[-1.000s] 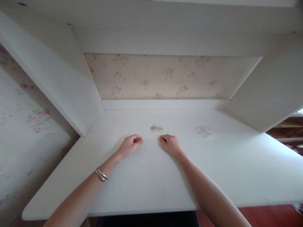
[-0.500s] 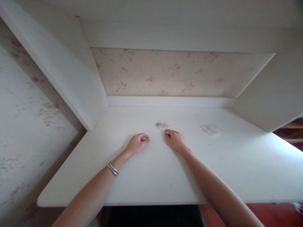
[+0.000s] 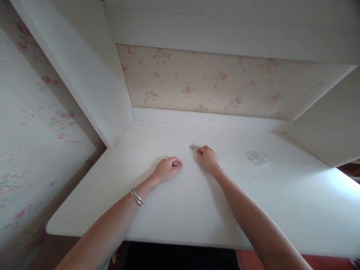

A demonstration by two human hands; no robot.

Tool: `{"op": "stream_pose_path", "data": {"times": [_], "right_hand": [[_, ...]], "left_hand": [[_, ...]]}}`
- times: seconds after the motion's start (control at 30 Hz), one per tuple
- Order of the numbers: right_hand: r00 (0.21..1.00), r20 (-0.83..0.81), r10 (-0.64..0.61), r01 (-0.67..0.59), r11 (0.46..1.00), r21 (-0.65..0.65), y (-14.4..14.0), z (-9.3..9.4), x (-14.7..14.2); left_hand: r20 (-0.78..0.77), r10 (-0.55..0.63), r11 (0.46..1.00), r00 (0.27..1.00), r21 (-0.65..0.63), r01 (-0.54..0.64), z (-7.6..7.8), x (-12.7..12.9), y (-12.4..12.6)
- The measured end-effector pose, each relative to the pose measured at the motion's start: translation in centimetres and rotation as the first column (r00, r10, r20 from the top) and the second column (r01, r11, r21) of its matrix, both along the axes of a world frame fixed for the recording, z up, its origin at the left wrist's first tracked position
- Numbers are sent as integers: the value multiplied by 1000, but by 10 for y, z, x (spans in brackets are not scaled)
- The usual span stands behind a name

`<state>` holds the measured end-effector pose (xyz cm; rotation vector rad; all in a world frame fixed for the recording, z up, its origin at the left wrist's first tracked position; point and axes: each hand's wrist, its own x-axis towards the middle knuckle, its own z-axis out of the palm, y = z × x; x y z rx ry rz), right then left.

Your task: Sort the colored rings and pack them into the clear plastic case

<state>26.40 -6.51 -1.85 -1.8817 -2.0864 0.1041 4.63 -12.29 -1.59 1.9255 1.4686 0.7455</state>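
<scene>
A small pile of thin rings (image 3: 193,147), some silvery and some yellowish, lies on the white desktop (image 3: 180,210); at this size I cannot tell what kind they are. My right hand (image 3: 208,158) reaches the pile's right side, thumb and fingertips pinched together and covering part of it. Whether a ring is between those fingertips is hidden. To the left and nearer me, my left hand (image 3: 167,168) rests on the desktop with its fingers curled in to the thumb. What it holds, if anything, cannot be made out. A silver bangle (image 3: 137,196) circles the left wrist.
A clear plastic packet (image 3: 258,157) lies on the desktop to the right of my right hand. White side panels (image 3: 92,75) stand left and right, with a shelf board (image 3: 225,33) overhead. Flowered wallpaper (image 3: 197,80) covers the wall behind.
My right hand has moved slightly forward onto the pile's right side and now covers some rings. The left hand stays curled in nearly the same place. The camera view has tilted and shifted a little.
</scene>
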Motion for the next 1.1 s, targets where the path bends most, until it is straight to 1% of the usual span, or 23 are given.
{"op": "stream_pose_path", "data": {"times": [0.17,0.33,0.43,0.57,0.63,0.77,0.87,1.03,1.1], "right_hand": [[999,-31,9,-8,999,36,2,0,0],[989,-141,49,-32,992,120,-4,2,2],[973,-205,110,-78,984,159,-17,3,-1],[932,-247,264,-228,959,168,-49,5,-12],[916,-236,325,-298,944,142,-66,6,-19],[907,-186,378,-372,926,69,-90,7,-28],[903,-132,408,-405,913,56,-97,7,-29],[883,-57,467,-463,884,64,-97,5,-30],[868,-50,493,-490,869,67,-97,5,-30]], "left_hand": [[15,-29,999,999,18,28,2,-2,0],[43,-34,999,998,6,34,5,-5,-1],[84,-33,999,996,-2,34,5,-6,0],[135,-26,999,991,-15,28,5,-7,1],[157,-27,999,987,-23,31,6,-8,1],[201,-33,999,979,-31,40,8,-9,1],[229,-25,998,973,-45,36,8,-9,1],[259,-5,997,966,-69,24,7,-8,0],[265,-1,997,964,-78,22,7,-8,0]]}}
